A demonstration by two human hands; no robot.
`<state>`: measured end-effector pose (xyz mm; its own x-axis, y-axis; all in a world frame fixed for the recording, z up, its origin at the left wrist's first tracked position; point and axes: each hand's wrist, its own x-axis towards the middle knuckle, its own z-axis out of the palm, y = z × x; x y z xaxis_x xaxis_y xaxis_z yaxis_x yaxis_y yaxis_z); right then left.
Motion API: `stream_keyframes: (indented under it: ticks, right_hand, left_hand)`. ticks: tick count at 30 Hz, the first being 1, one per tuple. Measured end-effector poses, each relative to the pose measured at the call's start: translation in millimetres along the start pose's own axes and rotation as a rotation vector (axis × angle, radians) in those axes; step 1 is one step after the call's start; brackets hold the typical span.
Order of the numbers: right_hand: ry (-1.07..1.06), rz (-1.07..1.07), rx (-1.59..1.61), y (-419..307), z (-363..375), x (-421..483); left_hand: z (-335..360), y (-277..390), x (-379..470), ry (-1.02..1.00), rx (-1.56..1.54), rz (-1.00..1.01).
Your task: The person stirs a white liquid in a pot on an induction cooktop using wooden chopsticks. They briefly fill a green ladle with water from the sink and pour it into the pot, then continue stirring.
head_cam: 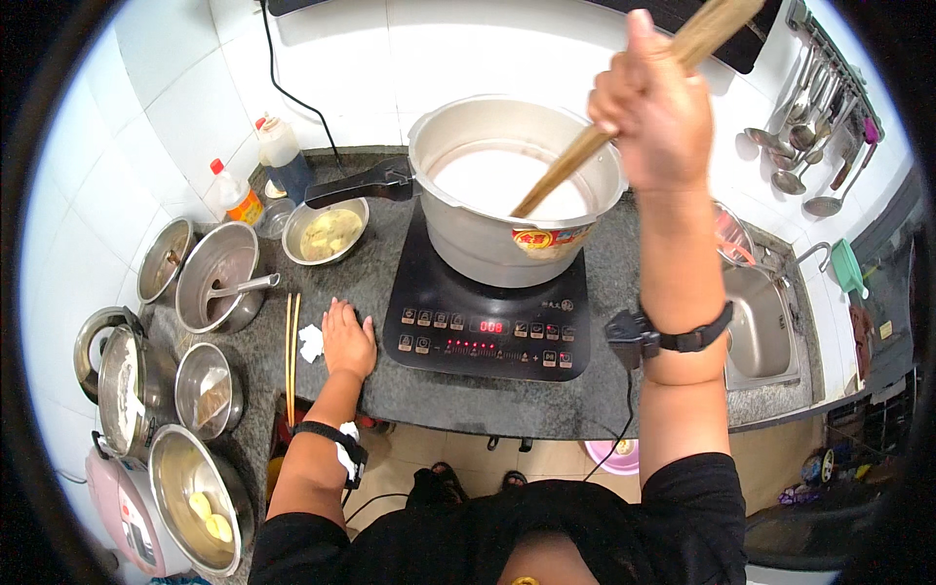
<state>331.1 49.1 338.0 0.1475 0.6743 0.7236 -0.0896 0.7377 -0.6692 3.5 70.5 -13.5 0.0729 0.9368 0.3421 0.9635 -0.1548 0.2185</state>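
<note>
My right hand [653, 110] is closed around a wooden stick [563, 170] and raised above the right rim of a large metal pot [497, 252]. The stick slants down to the left, its lower end in the white contents [497, 179]. The pot, with a black handle [362, 184] to the left, stands on a black induction cooker [486, 351] whose red display is lit. Flat on the dark stone counter [453, 406] lies my left hand [349, 338], holding nothing, between the cooker and a crumpled white tissue [311, 344]. Two chopsticks [292, 344] lie left of the tissue.
Metal bowls stand at the left, one with yellow pieces [212, 515], one with a ladle [245, 287]. A bowl of yellowish food [325, 232] sits below the pot's handle, near bottles [238, 194]. A sink [760, 322] is at the right, under hanging ladles [801, 139].
</note>
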Motion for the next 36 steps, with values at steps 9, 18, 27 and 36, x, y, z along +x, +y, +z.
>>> stream_keyframes:
  ticks: [9,18,27,36]
  right_hand:
    - [0.063,-0.096,-0.371,60,-45,17]
    - [-0.089,-0.014,0.09,18,15,-4]
    - [0.169,-0.038,-0.421,48,-33,28]
    - [0.033,0.112,0.146,26,24,18]
  left_hand:
    - [0,3,4,-0.003,-0.032,0.023]
    - [-3,3,2,-0.006,-0.038,0.035]
    - [-1,1,2,0.029,-0.049,0.054]
    - [1,-2,-1,0.029,-0.046,0.043]
